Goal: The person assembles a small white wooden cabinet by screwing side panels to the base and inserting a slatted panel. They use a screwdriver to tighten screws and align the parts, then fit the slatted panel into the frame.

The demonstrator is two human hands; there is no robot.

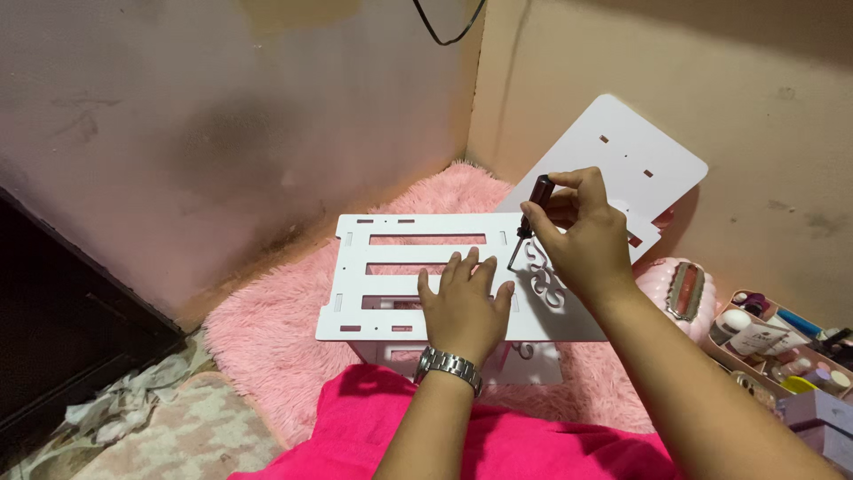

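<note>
My left hand [464, 307] flat, fingers spread, pressing white panel [400, 276] on pink rug [267, 329]. My right hand [577, 240] clamped on screwdriver [530, 218], tip at panel's right edge. 1 more white board [622, 151] leaning against wall.

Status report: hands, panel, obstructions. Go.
Left hand flat on white slotted panel. Right hand gripping screwdriver, tip at panel. Nothing blocking.

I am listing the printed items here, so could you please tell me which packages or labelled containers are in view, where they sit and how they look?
White tube: lying in the open organiser tray at far right, white with a dark printed label.
Pale box: bottom right corner, rectangular, lilac-white.
Small jars and bottles: in the same tray, too small to tell apart.
</note>
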